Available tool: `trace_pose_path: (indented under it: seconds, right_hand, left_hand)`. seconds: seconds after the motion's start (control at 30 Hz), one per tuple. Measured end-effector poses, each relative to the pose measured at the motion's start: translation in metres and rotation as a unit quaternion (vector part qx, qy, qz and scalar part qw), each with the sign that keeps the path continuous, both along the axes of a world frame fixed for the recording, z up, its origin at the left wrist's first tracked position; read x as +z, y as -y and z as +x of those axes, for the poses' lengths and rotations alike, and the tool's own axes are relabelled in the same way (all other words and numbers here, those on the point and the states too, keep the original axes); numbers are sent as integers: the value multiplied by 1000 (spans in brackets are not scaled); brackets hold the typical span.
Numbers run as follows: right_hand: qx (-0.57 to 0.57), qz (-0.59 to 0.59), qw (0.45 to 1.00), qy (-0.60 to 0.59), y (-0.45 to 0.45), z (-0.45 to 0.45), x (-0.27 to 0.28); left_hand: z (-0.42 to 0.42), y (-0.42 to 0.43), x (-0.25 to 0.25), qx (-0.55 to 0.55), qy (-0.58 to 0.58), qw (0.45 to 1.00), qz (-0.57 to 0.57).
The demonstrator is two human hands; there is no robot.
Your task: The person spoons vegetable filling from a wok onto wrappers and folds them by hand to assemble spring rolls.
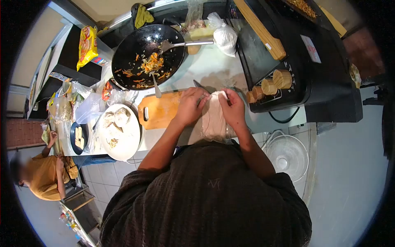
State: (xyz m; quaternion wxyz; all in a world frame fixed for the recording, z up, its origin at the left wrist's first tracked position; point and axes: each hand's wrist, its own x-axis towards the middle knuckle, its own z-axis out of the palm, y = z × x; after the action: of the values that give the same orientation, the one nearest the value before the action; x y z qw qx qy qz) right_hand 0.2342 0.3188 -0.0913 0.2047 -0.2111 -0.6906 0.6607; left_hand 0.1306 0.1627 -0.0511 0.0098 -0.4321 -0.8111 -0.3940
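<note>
My left hand [191, 105] and my right hand [233, 108] are close together over the counter's front edge. Both pinch the far edge of a pale, thin wrapper sheet [214, 110], which lies on clear plastic, apparently with more sheets under it. Left of my left hand is a wooden cutting board [159, 108], partly covered by that hand. A knife blade [199, 85] shows just beyond my fingers. Further left, a white plate [128, 145] bears several folded pale wrappers [116, 119] and a small heap of filling [112, 142].
A black wok [123, 45] holds chopped carrot filling [152, 64] and two utensils. A black stove [284, 78] with wooden knobs borders the right side. A bag of white powder [225, 40] stands behind. Another person [47, 177] is at the far left, near a dark plate [85, 143].
</note>
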Motion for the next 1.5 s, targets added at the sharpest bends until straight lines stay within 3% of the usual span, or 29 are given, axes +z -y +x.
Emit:
trace_pose_path:
  seconds: [0.13,0.2,0.37,0.6,1.0,1.2,1.5]
  right_hand:
    - [8,60,998,-29,-5,-22,12]
    - [44,-32,998,21,-3,-13,15]
    - [47,-39,998,29,-5,-21,22]
    - [30,26,996,83,-12,-23,13]
    - [36,15,997,65,-13,-20,10]
    - [32,9,998,61,-11,-20,13]
    - [34,48,995,78,-10,-15,34]
  left_hand:
    - [-8,0,8,0,21,1000,-6]
    - [-6,1,5,0,8,1000,9]
    - [-8,-1,-2,-6,1,999,36]
    - [-15,-4,-2,-7,36,998,42]
    - [-24,2,4,-67,94,993,-36]
    - [-26,4,12,-62,27,998,-1]
    - [-14,1,29,-56,-28,996,-68]
